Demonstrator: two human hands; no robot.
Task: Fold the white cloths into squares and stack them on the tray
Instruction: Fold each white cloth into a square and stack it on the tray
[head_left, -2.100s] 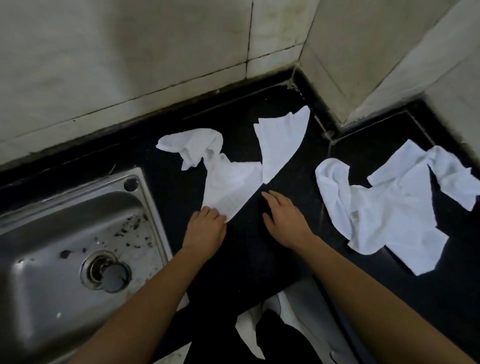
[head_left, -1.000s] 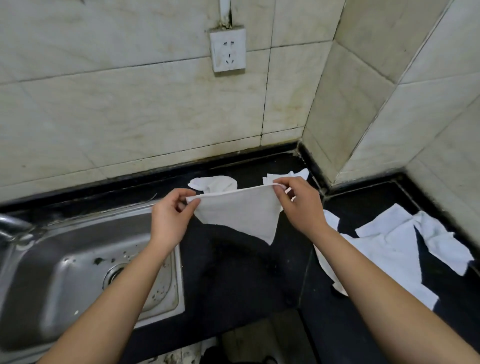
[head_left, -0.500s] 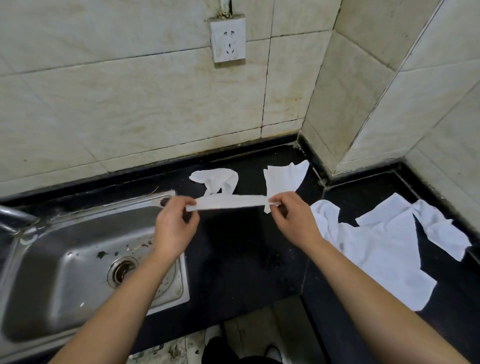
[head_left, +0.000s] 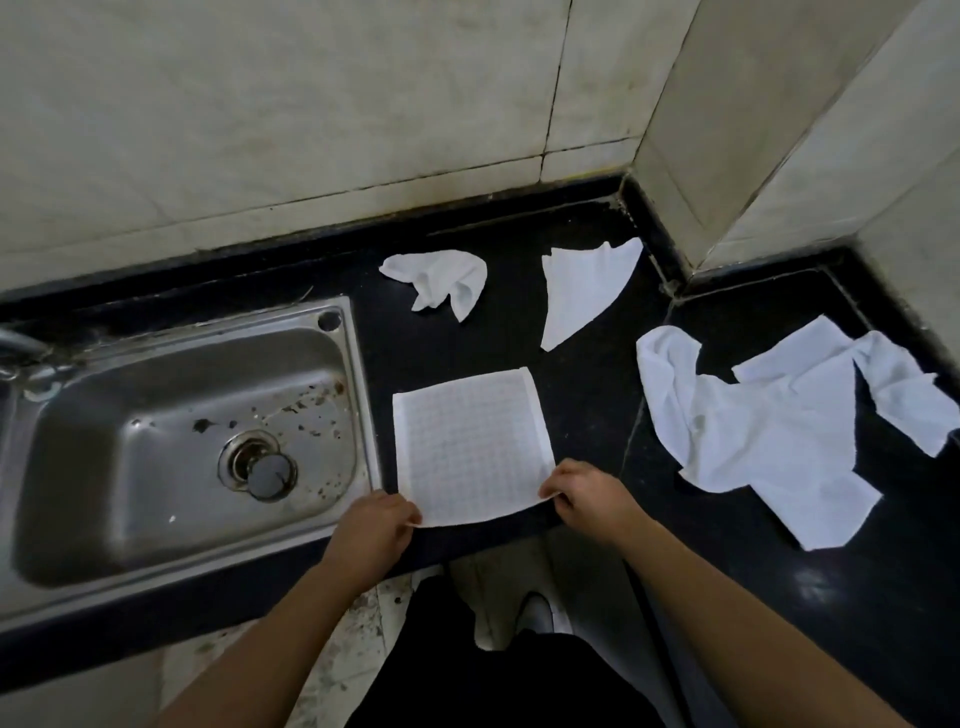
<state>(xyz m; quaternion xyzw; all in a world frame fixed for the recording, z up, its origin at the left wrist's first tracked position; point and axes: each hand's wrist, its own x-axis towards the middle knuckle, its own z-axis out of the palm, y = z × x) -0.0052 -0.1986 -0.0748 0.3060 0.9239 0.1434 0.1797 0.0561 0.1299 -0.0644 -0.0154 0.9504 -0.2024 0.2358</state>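
Dim, diffuse indoor light; shadows soft. The glossy black stone countertop (head_left: 587, 415) bears small glare spots at lower right, the stainless-steel sink (head_left: 130, 467) a dull sheen. The flat white grid-textured cloth (head_left: 467, 441) is sharp; the crumpled white cloths (head_left: 769, 441) nearly wash out. Wide-angle distortion bows the cream wall tiles (head_left: 260, 104).

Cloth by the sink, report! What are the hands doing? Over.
Left hand and right hand each pinch a near corner. Spread cloth lies flat on the counter, not yet folded. Crumpled pile to the right lies apart; nothing in the way.
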